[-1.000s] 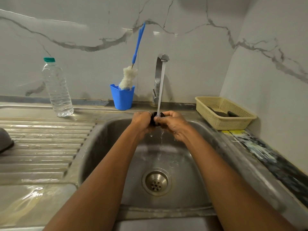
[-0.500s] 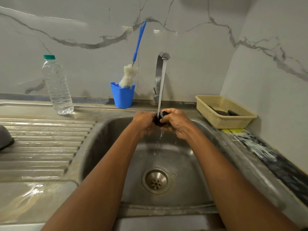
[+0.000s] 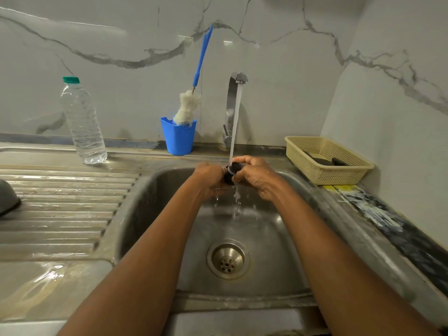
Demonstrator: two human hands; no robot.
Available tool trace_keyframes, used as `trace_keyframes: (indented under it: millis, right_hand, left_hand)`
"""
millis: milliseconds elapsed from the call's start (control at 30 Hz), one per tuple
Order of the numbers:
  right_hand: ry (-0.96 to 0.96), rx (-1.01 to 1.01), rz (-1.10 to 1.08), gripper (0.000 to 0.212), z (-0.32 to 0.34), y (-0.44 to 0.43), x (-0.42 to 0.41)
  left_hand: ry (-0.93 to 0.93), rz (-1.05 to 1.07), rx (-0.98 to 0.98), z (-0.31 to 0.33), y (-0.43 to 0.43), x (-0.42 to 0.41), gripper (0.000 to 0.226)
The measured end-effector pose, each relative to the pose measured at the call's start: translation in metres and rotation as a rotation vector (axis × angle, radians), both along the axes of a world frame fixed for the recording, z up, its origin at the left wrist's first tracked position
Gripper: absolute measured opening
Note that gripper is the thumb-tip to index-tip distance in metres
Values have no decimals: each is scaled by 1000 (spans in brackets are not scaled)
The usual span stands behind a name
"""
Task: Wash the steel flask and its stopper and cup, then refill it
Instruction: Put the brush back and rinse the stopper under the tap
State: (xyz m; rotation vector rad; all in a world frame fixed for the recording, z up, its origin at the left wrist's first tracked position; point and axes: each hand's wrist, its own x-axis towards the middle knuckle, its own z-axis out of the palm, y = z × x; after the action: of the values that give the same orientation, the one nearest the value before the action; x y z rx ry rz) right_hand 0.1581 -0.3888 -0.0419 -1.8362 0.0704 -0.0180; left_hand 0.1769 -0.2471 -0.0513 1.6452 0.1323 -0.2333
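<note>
A small black stopper (image 3: 232, 172) is held between both hands over the steel sink (image 3: 169, 190), right under the running stream from the tap (image 3: 236, 88). My left hand (image 3: 210, 178) grips it from the left, fingers curled round its body. From the right, my right hand (image 3: 254, 174) holds it with fingers wrapped over the top. Water splashes off it into the basin. The steel flask is not in view. A grey rounded object (image 3: 8, 198), cut by the left edge, sits on the draining board.
A clear water bottle (image 3: 82, 122) with a green cap stands at the back left. A blue cup (image 3: 178, 135) holds a blue-handled bottle brush (image 3: 194, 93). A beige basket (image 3: 327, 158) with dark items sits on the right counter. The drain (image 3: 228, 259) lies below.
Both hands have stayed under the stream and turned the stopper slightly; more of its black top now shows between the fingers.
</note>
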Motion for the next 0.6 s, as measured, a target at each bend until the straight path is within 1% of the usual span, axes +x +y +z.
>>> trace_keyframes:
  millis: [67, 133, 233, 367, 533, 600]
  right_hand:
    - [11, 26, 8, 51, 0, 0, -1]
    - [-3, 8, 34, 48, 1, 1, -3]
    - [3, -42, 50, 37, 1, 5, -5]
    - [24, -19, 81, 32, 1, 8, -6]
    - [-75, -150, 74, 42, -1, 3, -3]
    - [-117, -264, 68, 48, -2, 4, -2]
  left_hand:
    - [10, -10, 7, -1, 0, 1, 22]
    - [24, -33, 34, 0, 0, -1, 18]
    - [30, -33, 58, -2, 2, 1, 14]
    - [0, -22, 3, -4, 1, 5, 14]
    - [-11, -14, -104, -2, -1, 4, 23]
    - [-13, -31, -126, -1, -2, 1, 20]
